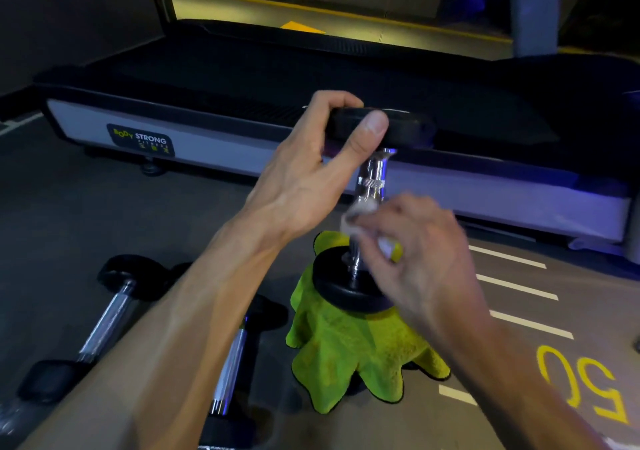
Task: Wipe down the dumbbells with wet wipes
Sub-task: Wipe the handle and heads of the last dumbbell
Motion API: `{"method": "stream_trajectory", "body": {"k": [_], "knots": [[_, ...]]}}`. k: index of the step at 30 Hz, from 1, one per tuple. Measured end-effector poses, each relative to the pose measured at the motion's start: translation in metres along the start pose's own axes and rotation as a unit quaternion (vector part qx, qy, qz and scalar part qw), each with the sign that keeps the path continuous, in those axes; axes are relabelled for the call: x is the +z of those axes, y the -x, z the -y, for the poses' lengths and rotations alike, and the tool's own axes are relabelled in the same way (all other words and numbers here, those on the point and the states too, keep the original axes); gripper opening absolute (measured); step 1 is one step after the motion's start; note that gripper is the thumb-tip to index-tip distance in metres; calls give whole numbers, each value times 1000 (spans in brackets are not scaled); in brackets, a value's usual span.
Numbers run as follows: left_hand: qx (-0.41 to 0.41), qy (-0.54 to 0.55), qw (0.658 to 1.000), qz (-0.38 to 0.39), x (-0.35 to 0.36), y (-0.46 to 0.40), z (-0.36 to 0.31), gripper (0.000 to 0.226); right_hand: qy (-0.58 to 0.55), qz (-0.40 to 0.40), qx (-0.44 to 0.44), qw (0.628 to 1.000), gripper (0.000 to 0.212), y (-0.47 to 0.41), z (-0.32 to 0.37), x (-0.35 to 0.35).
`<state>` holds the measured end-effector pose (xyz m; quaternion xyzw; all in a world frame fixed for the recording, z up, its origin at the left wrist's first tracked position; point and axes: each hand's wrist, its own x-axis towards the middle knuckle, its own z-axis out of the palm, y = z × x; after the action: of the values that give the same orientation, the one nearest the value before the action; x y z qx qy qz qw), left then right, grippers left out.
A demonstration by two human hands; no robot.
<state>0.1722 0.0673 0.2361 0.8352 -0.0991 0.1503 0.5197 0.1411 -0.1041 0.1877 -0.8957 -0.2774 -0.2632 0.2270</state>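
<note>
Head view, frame centre: we see black-plated chrome-handled dumbbell (372, 179) standing upright on crumpled lime-green cloth (349, 352). Left hand (311, 172) pinches top plate; right hand (422, 252) curls around white wet wipe (360, 214), pressing it against handle.

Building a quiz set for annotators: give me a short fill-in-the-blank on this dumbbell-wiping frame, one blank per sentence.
1. The black-ended chrome dumbbell stands on end on a ____ cloth.
2. The left hand grips the dumbbell's ____ weight.
3. The right hand holds a white wet wipe against the ____ handle.
4. Other dumbbells lie on the floor to the ____.

Missing words: green; top; chrome; left
</note>
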Motion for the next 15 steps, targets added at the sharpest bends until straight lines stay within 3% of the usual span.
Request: {"method": "stream_trajectory", "body": {"k": [3, 8, 13, 15], "knots": [[-7, 4, 1000, -4, -1, -1, -1, 45, 69, 79, -6, 994, 17, 11, 9, -1], [-8, 20, 1000, -1, 0, 1, -3, 47, 117, -17, 12, 993, 8, -26, 11, -7], [-12, 25, 1000, -3, 0, 0, -3, 44, 129, 61, -25, 989, 18, 18, 15, 1], [-9, 32, 999, -8, 0, -1, -3, 42, 120, 29, -44, 991, 16, 7, 7, -1]]}}
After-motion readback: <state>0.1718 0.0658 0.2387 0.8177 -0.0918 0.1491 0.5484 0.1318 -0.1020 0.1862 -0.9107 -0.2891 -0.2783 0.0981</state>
